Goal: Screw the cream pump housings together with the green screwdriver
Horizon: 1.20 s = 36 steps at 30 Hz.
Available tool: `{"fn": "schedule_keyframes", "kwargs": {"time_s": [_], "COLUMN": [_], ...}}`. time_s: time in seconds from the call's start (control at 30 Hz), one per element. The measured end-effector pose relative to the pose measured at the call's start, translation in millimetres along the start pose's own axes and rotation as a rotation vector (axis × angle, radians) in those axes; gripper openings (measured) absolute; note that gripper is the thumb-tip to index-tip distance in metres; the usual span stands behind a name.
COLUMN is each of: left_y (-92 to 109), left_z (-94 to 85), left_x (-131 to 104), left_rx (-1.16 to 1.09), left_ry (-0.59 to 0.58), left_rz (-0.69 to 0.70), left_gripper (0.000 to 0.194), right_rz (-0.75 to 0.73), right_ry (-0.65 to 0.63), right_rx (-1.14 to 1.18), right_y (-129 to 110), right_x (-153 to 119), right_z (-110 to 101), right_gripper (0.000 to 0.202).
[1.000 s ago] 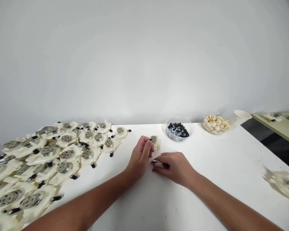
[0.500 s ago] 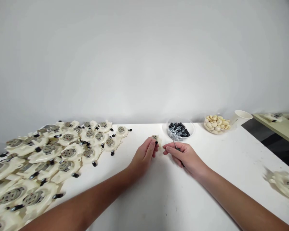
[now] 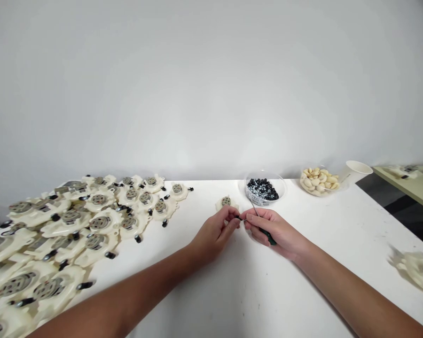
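Over the middle of the table, my left hand point(image 3: 216, 232) is closed in a pinch on a small black part point(image 3: 238, 217). My right hand point(image 3: 273, 230) faces it, fingertips almost touching the left ones. It is closed around a screwdriver with a dark green handle point(image 3: 268, 237) and a thin metal shaft pointing up and away. A tiny light piece seems to sit at the right fingertips, too small to name. Just behind my left hand lies a cream plastic housing with a round grey motor point(image 3: 226, 202).
Many similar motor housings point(image 3: 100, 223) with black ends are piled on the left. Behind my hands stands a clear bowl point(image 3: 284, 190) of small black parts. Farther right are a bowl of cream pieces point(image 3: 319, 180), a white cup point(image 3: 356, 173) and another housing point(image 3: 414, 270).
My hands have come together, the left moving slightly right and toward me with the black part. The motor housing behind it is now more exposed, and the screwdriver handle shows more.
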<state>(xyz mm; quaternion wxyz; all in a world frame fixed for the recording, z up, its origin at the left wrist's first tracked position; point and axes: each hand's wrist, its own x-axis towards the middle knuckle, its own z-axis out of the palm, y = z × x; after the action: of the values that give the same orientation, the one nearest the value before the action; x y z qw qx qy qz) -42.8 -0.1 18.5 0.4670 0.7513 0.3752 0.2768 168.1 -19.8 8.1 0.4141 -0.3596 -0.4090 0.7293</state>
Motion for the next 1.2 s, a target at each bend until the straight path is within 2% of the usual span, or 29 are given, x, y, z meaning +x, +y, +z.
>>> {"fn": "schedule_keyframes", "kwargs": {"time_s": [0.37,0.53,0.77,1.2], "left_y": [1.7,1.3,-6.9,-8.9], "left_z": [0.8,0.1,4.0,5.0], "left_x": [-1.8,-2.2,-1.8,-1.9], "left_rx": [0.044,0.049,-0.034,-0.119], "left_ry": [-0.014,-0.035,-0.053,-0.103], "left_rz": [0.007,0.022,0.033,0.065], "left_gripper": [0.024,0.024,0.028,0.025], "right_rz": [-0.042,-0.004,-0.023,-0.035], "right_ry": [0.056,0.002,0.011,0.011], "right_rx": [-0.058,-0.082,-0.122,-0.116], "right_y": [1.4,-0.8,-0.9,4.7], "right_x": [0.4,0.3,0.2,-0.3], "right_z": [-0.3,-2.0,-0.6,2.4], "right_gripper": [0.023,0.025,0.026,0.030]}}
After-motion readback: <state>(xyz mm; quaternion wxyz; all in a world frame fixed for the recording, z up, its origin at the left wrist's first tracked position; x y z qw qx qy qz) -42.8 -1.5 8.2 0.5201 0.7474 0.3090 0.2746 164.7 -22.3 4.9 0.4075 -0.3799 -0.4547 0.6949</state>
